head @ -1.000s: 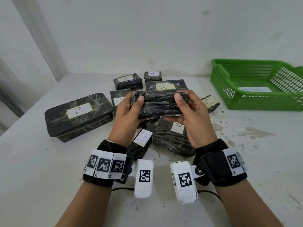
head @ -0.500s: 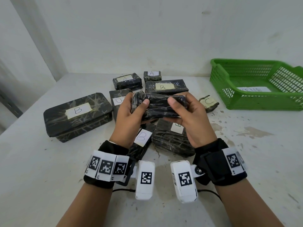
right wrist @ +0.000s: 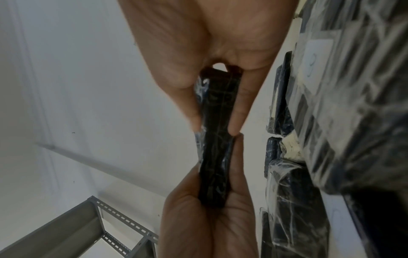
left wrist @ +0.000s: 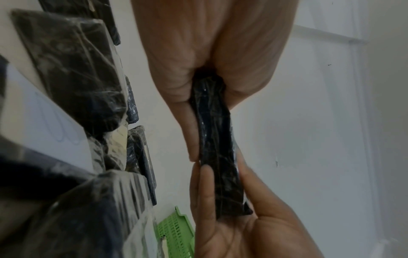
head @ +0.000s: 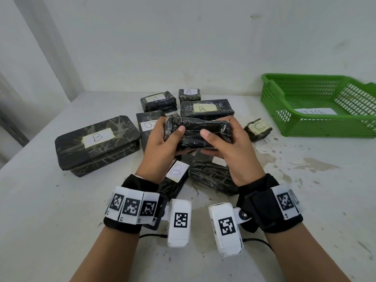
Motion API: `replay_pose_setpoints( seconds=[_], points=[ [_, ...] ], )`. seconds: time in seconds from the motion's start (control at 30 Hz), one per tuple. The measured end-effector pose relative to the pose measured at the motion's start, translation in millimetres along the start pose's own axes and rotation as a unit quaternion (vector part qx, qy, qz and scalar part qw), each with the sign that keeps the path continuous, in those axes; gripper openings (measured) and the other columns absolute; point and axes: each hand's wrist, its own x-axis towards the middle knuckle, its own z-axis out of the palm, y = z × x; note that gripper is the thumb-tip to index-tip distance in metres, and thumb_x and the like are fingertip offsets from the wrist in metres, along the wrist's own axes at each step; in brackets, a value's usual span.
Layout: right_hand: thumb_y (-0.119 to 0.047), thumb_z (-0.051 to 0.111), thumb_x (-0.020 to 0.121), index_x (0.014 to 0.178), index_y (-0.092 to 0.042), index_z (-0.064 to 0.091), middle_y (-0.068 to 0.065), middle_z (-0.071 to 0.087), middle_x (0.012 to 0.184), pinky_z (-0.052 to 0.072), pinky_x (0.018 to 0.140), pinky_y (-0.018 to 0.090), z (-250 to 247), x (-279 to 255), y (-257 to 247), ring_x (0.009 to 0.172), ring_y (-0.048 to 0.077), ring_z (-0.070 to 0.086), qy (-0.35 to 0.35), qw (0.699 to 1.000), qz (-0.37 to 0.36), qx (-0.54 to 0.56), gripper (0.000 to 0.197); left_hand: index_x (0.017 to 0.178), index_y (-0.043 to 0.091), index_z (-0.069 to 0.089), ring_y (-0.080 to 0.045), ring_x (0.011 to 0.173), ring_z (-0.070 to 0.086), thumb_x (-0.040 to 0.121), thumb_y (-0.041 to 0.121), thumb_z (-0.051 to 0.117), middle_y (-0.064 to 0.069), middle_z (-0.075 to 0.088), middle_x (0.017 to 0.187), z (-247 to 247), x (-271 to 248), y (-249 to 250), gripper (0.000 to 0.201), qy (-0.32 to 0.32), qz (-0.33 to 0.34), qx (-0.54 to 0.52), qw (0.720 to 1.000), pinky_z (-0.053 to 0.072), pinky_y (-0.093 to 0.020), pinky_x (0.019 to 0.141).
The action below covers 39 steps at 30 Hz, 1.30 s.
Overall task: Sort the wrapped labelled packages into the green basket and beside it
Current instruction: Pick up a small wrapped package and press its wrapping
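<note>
Both hands hold one flat, oblong package above the pile, wrapped in crinkled black film under glossy clear plastic; no label shows on its visible face. The left hand grips its left end, the right hand its right end, thumbs on top, fingers curled beneath. On the stained white desk lie similar packages with paper labels: a large rounded box marked B, two marked A, others B and C. The green lattice plastic basket stands to the right, well apart.
</note>
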Motion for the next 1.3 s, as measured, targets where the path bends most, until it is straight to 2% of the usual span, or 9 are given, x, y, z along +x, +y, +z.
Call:
replay_pose_setpoints(
  seconds=[0.17, 0.3, 0.37, 0.53, 0.7, 0.77, 0.93, 1.13, 1.3],
  points=[
    [-0.001, 0.071, 0.086, 0.096, 0.011, 0.047, 0.029, 0.063, 0.107, 0.060, 0.069, 0.034, -1.1, 1.4, 0.5, 0.093, 0.025, 0.072, 0.040, 0.998, -0.038, 0.005, 0.028, 0.126, 0.007, 0.050, -0.028, 0.106, 0.069, 0.101, 0.016, 0.051, -0.010, 0.069, 0.116, 0.7, -2.7, 4.2, 0.026, -0.024, 0.006, -0.021, 0.999, 0.056, -0.053, 0.090],
    [-0.014, 0.072, 0.085, 0.103, 0.004, 0.054, 0.020, 0.067, 0.112, 0.061, 0.066, 0.033, 1.1, -0.6, -2.4, 0.098, 0.026, 0.071, 0.014, 0.999, -0.028, 0.022, 0.031, 0.139, 0.006, 0.042, -0.032, 0.117, 0.063, 0.097, 0.028, 0.057, -0.014, 0.061, 0.132, 2.8, -3.7, 4.3, 0.049, -0.003, 0.017, 0.003, 1.000, 0.051, -0.057, 0.096],
    [-0.026, 0.067, 0.087, 0.105, 0.003, 0.053, 0.021, 0.065, 0.114, 0.061, 0.065, 0.034, 1.9, -0.9, -3.5, 0.101, 0.025, 0.070, 0.010, 0.999, -0.023, 0.028, 0.037, 0.136, 0.008, 0.045, -0.029, 0.114, 0.065, 0.101, 0.022, 0.053, -0.013, 0.064, 0.128, 2.0, -2.2, 2.7, 0.039, -0.005, 0.020, -0.005, 1.000, 0.055, -0.055, 0.091],
    [-0.022, 0.060, 0.095, 0.084, -0.002, 0.048, 0.038, 0.054, 0.103, 0.060, 0.065, 0.038, -2.2, 2.2, -3.0, 0.093, 0.034, 0.068, 0.037, 0.996, -0.081, 0.007, 0.026, 0.120, 0.004, 0.050, -0.028, 0.104, 0.069, 0.104, 0.017, 0.039, -0.012, 0.068, 0.113, 2.1, -4.2, 7.4, 0.023, -0.060, 0.005, -0.074, 0.995, 0.061, -0.041, 0.073],
    [-0.031, 0.057, 0.093, 0.096, 0.007, 0.049, 0.013, 0.064, 0.098, 0.059, 0.063, 0.030, -0.6, 2.4, -4.9, 0.091, 0.016, 0.070, 0.019, 0.999, -0.043, 0.020, 0.039, 0.116, 0.007, 0.050, -0.028, 0.105, 0.068, 0.106, 0.012, 0.035, -0.008, 0.067, 0.112, 1.9, -2.8, 4.2, 0.018, -0.051, 0.020, -0.078, 0.995, 0.061, -0.043, 0.072],
    [-0.040, 0.055, 0.088, 0.097, 0.001, 0.054, 0.006, 0.067, 0.097, 0.059, 0.063, 0.030, -0.4, 1.6, -6.4, 0.091, 0.015, 0.070, 0.014, 0.999, -0.037, 0.033, 0.042, 0.116, 0.005, 0.049, -0.030, 0.107, 0.067, 0.106, 0.013, 0.035, -0.009, 0.067, 0.113, 2.3, -2.2, 4.2, 0.018, -0.049, 0.017, -0.090, 0.995, 0.061, -0.043, 0.072],
    [-0.027, 0.052, 0.097, 0.087, -0.012, 0.061, -0.003, 0.071, 0.083, 0.058, 0.059, 0.029, -3.3, 1.2, -6.9, 0.084, 0.015, 0.072, 0.038, 0.995, -0.081, 0.039, 0.021, 0.120, 0.001, 0.046, -0.033, 0.108, 0.067, 0.104, 0.015, 0.040, -0.018, 0.065, 0.121, 4.1, -4.6, 6.4, 0.021, -0.081, 0.011, -0.115, 0.990, 0.061, -0.039, 0.069],
    [-0.041, 0.061, 0.085, 0.101, -0.010, 0.062, 0.006, 0.068, 0.104, 0.059, 0.068, 0.033, -3.7, 3.6, -7.3, 0.099, 0.019, 0.070, 0.009, 0.998, -0.039, 0.043, 0.035, 0.125, 0.001, 0.042, -0.020, 0.098, 0.071, 0.102, 0.001, 0.040, -0.010, 0.065, 0.115, 3.0, -2.6, 3.0, 0.023, -0.068, 0.026, -0.109, 0.991, 0.062, -0.038, 0.073],
    [-0.016, 0.061, 0.093, 0.102, -0.007, 0.062, 0.006, 0.070, 0.102, 0.060, 0.070, 0.032, -6.1, 2.5, -8.2, 0.100, 0.020, 0.071, 0.022, 0.997, -0.054, 0.048, 0.012, 0.126, 0.002, 0.044, -0.028, 0.102, 0.070, 0.087, 0.005, 0.064, -0.011, 0.068, 0.113, 0.2, -3.8, 8.3, 0.045, -0.090, 0.010, -0.145, 0.985, 0.061, -0.035, 0.073]
  ],
)
